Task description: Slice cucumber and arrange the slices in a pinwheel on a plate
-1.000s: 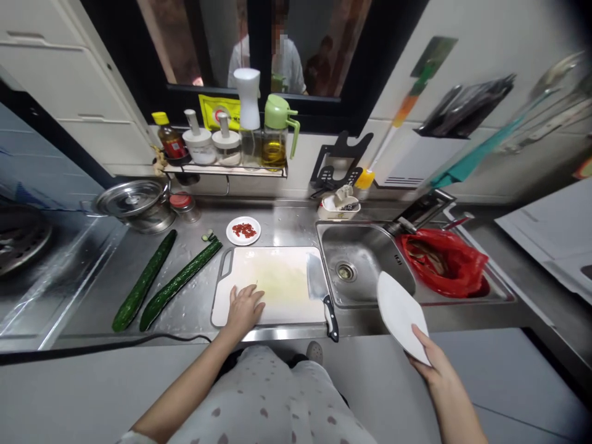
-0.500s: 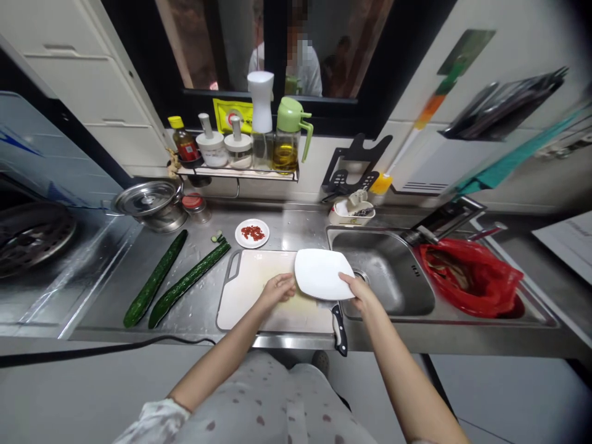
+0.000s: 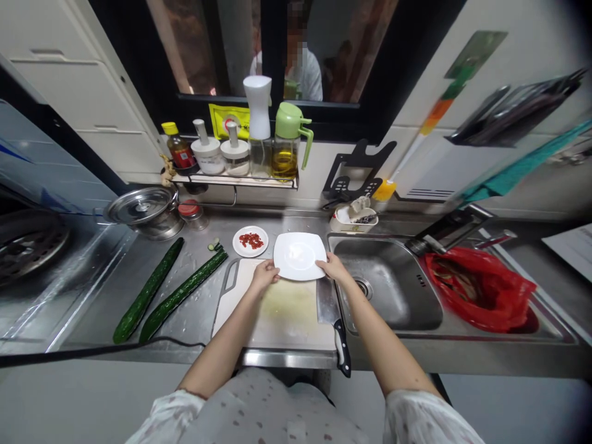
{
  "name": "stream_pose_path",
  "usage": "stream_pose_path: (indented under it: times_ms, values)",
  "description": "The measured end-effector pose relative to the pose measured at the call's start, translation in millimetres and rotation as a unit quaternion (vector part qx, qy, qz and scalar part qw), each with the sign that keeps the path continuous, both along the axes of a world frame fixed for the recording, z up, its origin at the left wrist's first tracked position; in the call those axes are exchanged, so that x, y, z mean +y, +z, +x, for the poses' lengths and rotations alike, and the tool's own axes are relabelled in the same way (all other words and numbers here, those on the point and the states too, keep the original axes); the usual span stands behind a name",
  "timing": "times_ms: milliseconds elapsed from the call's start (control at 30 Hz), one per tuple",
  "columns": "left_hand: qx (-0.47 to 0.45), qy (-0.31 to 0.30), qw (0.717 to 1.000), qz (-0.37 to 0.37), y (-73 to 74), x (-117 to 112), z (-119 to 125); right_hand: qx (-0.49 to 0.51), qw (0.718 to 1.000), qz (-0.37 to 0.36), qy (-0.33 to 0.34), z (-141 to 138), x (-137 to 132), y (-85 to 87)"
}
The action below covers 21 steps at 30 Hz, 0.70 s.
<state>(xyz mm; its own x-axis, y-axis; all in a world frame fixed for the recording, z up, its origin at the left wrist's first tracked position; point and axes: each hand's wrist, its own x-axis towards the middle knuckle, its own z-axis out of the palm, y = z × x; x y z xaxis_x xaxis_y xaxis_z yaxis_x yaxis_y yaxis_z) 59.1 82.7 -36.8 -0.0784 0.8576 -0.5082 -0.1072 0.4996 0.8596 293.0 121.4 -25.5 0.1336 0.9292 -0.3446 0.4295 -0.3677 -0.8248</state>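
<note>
A white squarish plate (image 3: 300, 253) is held level above the far edge of the cutting board (image 3: 287, 327). My left hand (image 3: 265, 274) grips its left rim, thumb on top. On the opposite rim my right hand (image 3: 333, 269) is closed, with the fingers under the plate out of sight. A cleaver (image 3: 341, 348) lies along the board's right side, its black handle toward me. Just left of the plate sits a small white dish (image 3: 250, 241) with chopped red pieces in it.
Two cucumbers (image 3: 148, 290) lie on the counter at left, near a lidded steel pot (image 3: 145, 209). To the right are the sink (image 3: 393, 283) and a red plastic bag (image 3: 485, 296). A rack (image 3: 235, 179) of seasoning bottles hangs at the back.
The plate has moved left and away from me, from beside the sink to over the board's far edge. My left hand has taken hold of its left rim.
</note>
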Motion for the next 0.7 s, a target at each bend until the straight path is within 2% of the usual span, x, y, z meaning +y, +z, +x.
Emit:
stream_pose_path:
  times_ms: [167, 333, 700]
  values:
    - [0.113, -0.031, 0.993, 0.019, -16.2, 25.6, -3.8, -0.134, 0.989, 0.016, 0.058, -5.3, 27.8, -13.8]
    - [0.251, -0.076, 0.965, 0.016, -24.9, 44.8, -3.9, -0.258, 0.959, 0.000, 0.114, -6.8, 46.9, -19.0]
    - [0.351, -0.112, 0.930, 0.008, -30.3, 63.7, -5.9, -0.325, 0.935, -0.042, 0.133, -15.9, 63.2, -18.4]
